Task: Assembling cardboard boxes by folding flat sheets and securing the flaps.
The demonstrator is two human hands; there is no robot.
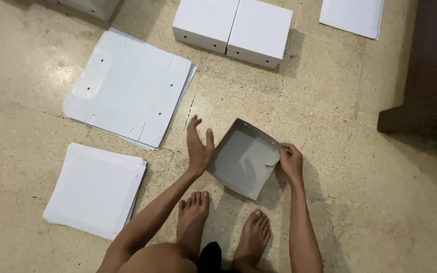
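A half-folded grey-white cardboard box (pixel 243 161) sits on the floor just in front of my bare feet (pixel 223 230), its walls standing up and its inside facing me. My left hand (pixel 199 145) presses flat against the box's left wall, fingers spread. My right hand (pixel 290 161) pinches the box's right corner, where a flap meets the wall.
A stack of flat die-cut white sheets (pixel 127 88) lies at upper left, and a second stack of plain white sheets (pixel 96 189) at lower left. Two finished white boxes (pixel 232 28) stand side by side at the top. More sheets (pixel 352 15) lie top right. Dark furniture (pixel 426 76) stands on the right.
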